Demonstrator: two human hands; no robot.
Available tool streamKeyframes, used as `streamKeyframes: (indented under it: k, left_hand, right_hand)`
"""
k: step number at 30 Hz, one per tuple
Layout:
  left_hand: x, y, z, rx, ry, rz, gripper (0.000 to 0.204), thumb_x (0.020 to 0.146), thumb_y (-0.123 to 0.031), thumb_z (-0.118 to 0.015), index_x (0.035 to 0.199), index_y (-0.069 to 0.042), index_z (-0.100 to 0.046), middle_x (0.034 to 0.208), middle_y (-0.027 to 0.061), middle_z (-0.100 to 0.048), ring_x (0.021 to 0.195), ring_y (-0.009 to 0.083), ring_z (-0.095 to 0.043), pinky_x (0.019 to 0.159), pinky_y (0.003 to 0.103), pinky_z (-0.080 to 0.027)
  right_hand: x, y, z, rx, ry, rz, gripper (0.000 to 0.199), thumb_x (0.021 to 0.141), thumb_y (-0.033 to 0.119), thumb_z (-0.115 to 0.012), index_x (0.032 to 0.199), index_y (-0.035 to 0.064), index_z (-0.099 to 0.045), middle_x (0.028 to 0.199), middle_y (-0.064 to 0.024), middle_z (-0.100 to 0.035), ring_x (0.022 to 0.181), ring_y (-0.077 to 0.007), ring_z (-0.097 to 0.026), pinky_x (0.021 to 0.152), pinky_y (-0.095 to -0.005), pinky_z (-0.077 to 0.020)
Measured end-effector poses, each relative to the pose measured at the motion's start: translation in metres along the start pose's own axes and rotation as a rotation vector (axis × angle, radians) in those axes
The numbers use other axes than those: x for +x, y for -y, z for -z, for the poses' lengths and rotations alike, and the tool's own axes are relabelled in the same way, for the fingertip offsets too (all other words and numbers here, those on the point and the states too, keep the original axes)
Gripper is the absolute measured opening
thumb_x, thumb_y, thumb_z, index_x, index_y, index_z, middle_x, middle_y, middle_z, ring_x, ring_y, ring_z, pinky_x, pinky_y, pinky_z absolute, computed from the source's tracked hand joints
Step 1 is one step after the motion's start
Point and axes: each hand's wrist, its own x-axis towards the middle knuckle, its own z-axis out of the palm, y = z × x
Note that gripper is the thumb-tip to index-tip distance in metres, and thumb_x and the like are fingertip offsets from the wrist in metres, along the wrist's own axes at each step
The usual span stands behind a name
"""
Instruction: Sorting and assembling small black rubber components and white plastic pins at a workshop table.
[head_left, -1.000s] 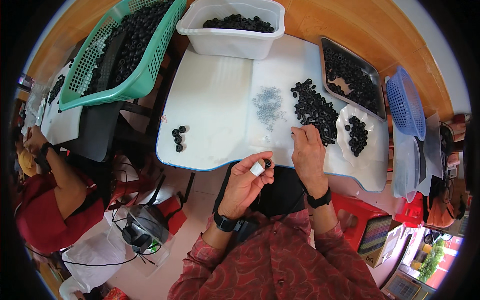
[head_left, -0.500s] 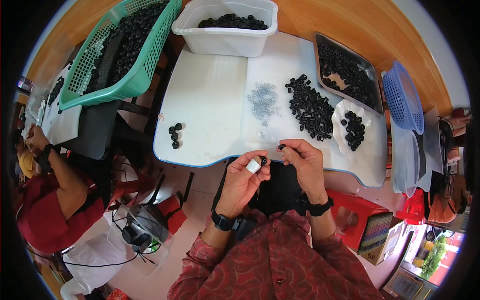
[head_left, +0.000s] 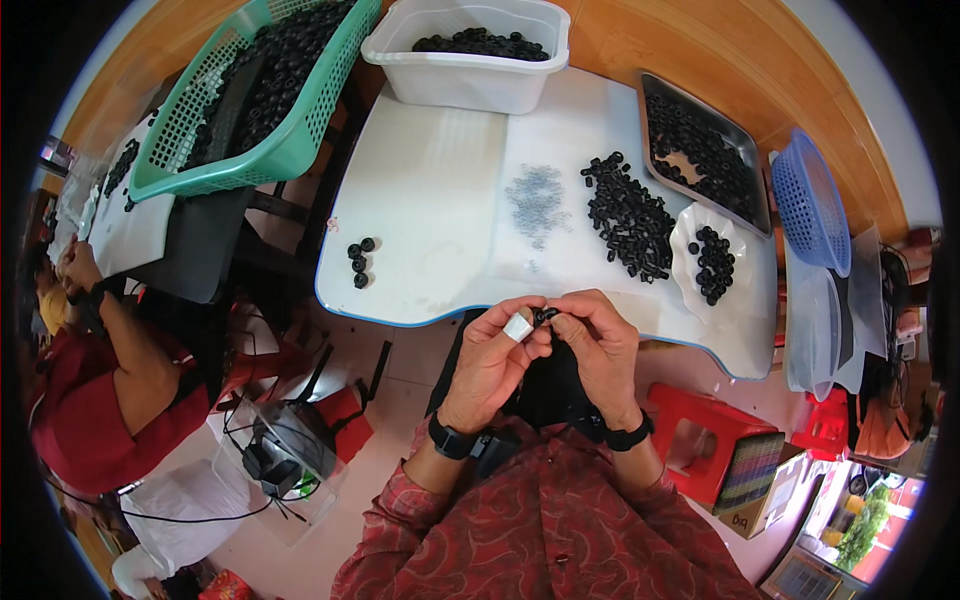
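Observation:
Just off the table's front edge, my hands meet at the fingertips. My left hand [head_left: 488, 362], with a white wrap [head_left: 518, 327] on one digit, is closed on a small black round part [head_left: 541, 315]. My right hand [head_left: 600, 350] pinches a smaller black piece against it; fingers mostly cover that piece. Beyond my hands on the white table [head_left: 430, 180] lie a patch of tiny clear pieces [head_left: 538, 198] and a pile of small black cylinders [head_left: 630, 222]. Several round black parts [head_left: 358, 264] stand in a short row at the left.
A white tub [head_left: 465, 80] and a green basket [head_left: 215, 180] hold black parts. At the right are a scalloped white dish [head_left: 688, 282], a metal tray [head_left: 755, 215] and a blue basket [head_left: 810, 205]. Another person's arm [head_left: 130, 345] is at the left; a red stool [head_left: 690, 440] stands beside me.
My right hand has moved left, bringing its small black piece up against the round part in my left hand. The whole view has shifted slightly.

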Motion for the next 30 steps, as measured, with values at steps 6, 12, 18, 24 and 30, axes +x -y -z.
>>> streamKeyframes:
  k: [6,12,18,24,30]
  left_hand:
    - [-0.0027,0.0008,-0.0023,-0.023,-0.024,-0.028,0.025,0.101,-0.007,-0.058,0.124,0.003,-0.063,0.105,0.0111,-0.07,0.087,0.016,-0.071,0.078,0.029,-0.061]
    - [-0.0022,0.0013,0.0,-0.009,-0.031,-0.037,0.025,0.102,-0.007,-0.058,0.124,0.004,-0.063,0.11,0.0117,-0.069,0.088,0.0165,-0.071,0.08,0.031,-0.062]
    - [-0.0037,0.0013,-0.0015,0.031,-0.055,-0.066,0.026,0.101,-0.007,-0.059,0.124,0.004,-0.063,0.112,0.0118,-0.068,0.09,0.0169,-0.07,0.081,0.032,-0.062]
    - [-0.0043,0.0011,-0.0083,0.082,-0.09,-0.081,0.028,0.099,-0.009,-0.064,0.123,0.003,-0.065,0.106,0.0071,-0.068,0.089,0.016,-0.068,0.08,0.031,-0.06]
    - [-0.0049,0.0013,-0.0098,0.115,-0.099,-0.099,0.027,0.099,-0.008,-0.063,0.123,0.003,-0.065,0.106,0.007,-0.068,0.089,0.0162,-0.068,0.08,0.032,-0.06]
  right_hand:
    - [-0.0014,-0.0034,-0.0039,-0.034,-0.011,0.022,0.018,0.093,-0.007,-0.064,0.109,-0.0009,-0.07,0.101,-0.0067,-0.064,0.09,-0.0125,-0.064,0.08,-0.0239,-0.0523]
    - [-0.0012,-0.0019,-0.0072,-0.069,-0.025,0.051,0.019,0.093,-0.007,-0.064,0.108,0.0,-0.071,0.102,-0.0068,-0.065,0.09,-0.0124,-0.064,0.08,-0.024,-0.052]
    - [-0.001,-0.0023,-0.0081,-0.12,-0.036,0.066,0.019,0.092,-0.007,-0.065,0.108,0.0,-0.071,0.102,-0.0078,-0.065,0.091,-0.0138,-0.064,0.08,-0.0245,-0.0519]
    - [-0.0025,-0.0028,-0.009,-0.108,-0.057,0.072,0.018,0.092,-0.006,-0.066,0.108,0.0001,-0.071,0.102,-0.0079,-0.066,0.091,-0.0144,-0.064,0.08,-0.0248,-0.052]
    - [-0.0027,-0.0054,-0.0084,-0.13,-0.067,0.094,0.018,0.091,-0.005,-0.068,0.108,0.0002,-0.071,0.102,-0.0081,-0.065,0.091,-0.0144,-0.064,0.079,-0.0248,-0.0521]
